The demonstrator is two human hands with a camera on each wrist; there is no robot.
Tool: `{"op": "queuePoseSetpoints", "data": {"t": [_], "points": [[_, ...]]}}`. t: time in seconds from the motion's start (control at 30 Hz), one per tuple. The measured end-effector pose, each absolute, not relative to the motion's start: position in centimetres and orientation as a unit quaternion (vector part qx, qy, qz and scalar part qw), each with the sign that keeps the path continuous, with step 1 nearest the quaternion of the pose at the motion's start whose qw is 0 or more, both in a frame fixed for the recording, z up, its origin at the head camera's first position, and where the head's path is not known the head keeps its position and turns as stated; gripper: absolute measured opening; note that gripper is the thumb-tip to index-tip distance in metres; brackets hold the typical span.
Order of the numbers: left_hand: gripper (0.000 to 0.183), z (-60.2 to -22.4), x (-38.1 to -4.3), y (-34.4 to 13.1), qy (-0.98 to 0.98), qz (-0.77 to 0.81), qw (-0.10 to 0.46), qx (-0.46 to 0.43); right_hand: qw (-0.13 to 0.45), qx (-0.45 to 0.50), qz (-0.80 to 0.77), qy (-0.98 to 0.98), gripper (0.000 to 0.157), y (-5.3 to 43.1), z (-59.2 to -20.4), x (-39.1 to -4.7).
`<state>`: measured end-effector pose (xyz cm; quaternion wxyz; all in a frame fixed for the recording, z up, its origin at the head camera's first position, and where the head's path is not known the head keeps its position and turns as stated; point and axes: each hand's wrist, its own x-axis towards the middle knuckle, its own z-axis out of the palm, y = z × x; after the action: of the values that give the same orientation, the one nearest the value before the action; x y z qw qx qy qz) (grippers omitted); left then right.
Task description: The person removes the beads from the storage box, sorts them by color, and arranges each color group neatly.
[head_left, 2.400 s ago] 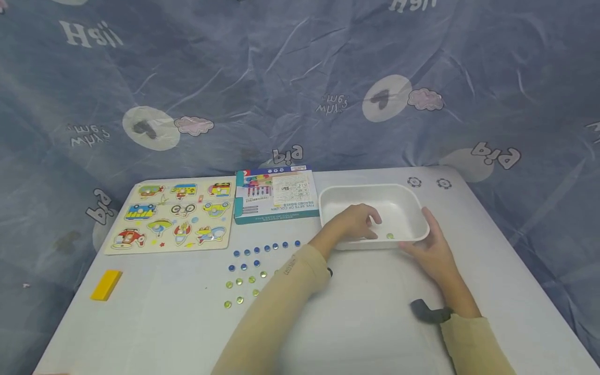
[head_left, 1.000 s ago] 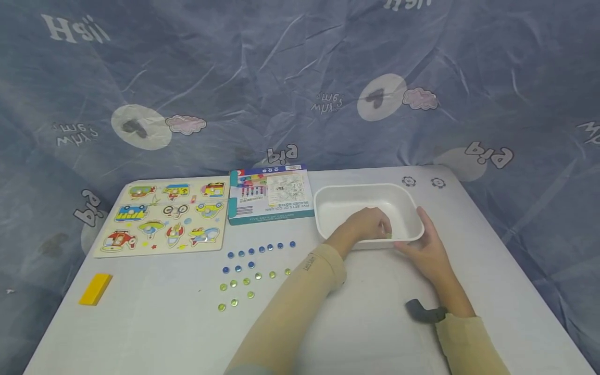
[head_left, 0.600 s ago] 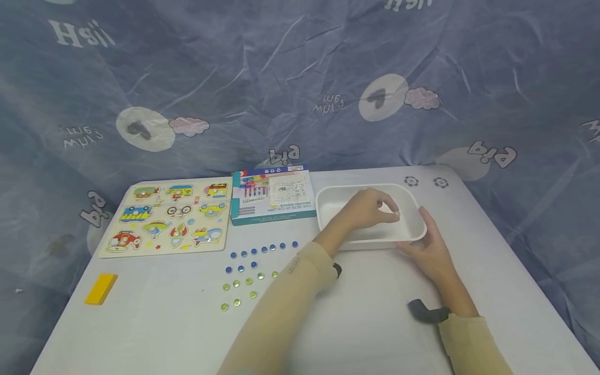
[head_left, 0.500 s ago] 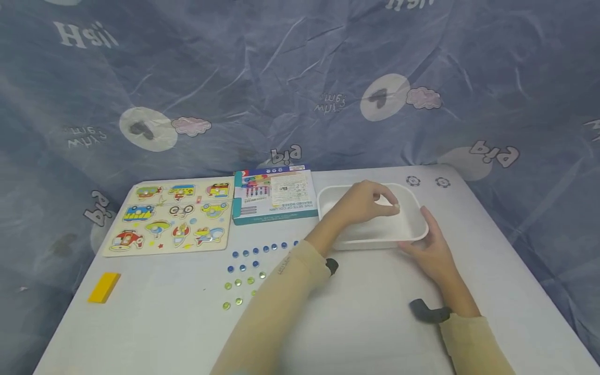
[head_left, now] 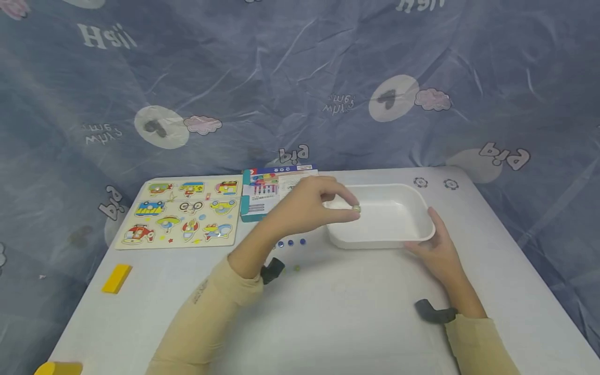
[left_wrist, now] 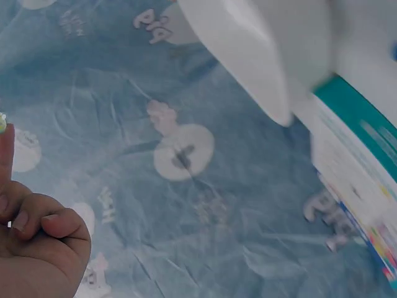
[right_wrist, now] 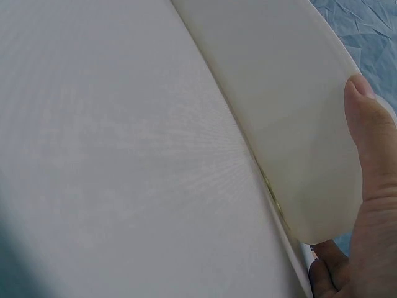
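Between thumb and forefinger my left hand [head_left: 311, 205] pinches a small round yellow-green gem [head_left: 357, 208], above the left end of a white tray [head_left: 379, 244]. The left wrist view catches this gem [left_wrist: 2, 122] at its edge, with the other fingers curled. My right hand [head_left: 436, 252] grips the tray's near right corner; its thumb [right_wrist: 366, 124] lies on the rim in the right wrist view. Left of the tray, a few blue gems [head_left: 291, 242] and a green gem [head_left: 297, 268] show past the left wrist. My left arm hides the other gems.
A picture puzzle board [head_left: 178, 213] lies at the back left, beside a flat printed box [head_left: 257, 208] partly behind my left hand. A yellow block [head_left: 116, 278] lies near the left edge, another yellow piece [head_left: 58, 369] at the bottom left. A patterned cloth hangs behind.
My left hand reached into the tray, took the green gem there, lifted it and moved left with it. My right hand has kept its grip on the tray's corner.
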<state>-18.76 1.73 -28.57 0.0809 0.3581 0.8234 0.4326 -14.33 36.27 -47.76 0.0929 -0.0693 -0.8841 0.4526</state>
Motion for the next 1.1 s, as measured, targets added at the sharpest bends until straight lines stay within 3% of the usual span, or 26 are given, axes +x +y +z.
{"op": "queuePoseSetpoints", "data": {"t": [0.2,0.47,0.7,1.1], "points": [[0.015,-31.4,-18.1,-4.7,0.851,0.436,0.101,0.275,0.087,-0.073,0.449,-0.886,0.109,36.7,-48.0,-14.5],[0.012,-38.6,-15.7,-10.3,0.888,0.385,0.159,0.197,0.091,-0.074,0.448,-0.887,0.108,36.7,-47.9,-14.7],[0.013,-42.3,-13.9,-10.8,0.914,0.335,0.169,0.157,0.094,-0.075,0.447,-0.886,0.108,36.7,-47.8,-14.5],[0.013,-44.6,-13.5,-9.7,0.942,0.227,0.111,0.221,0.095,-0.075,0.447,-0.886,0.108,36.6,-47.9,-14.4]]}}
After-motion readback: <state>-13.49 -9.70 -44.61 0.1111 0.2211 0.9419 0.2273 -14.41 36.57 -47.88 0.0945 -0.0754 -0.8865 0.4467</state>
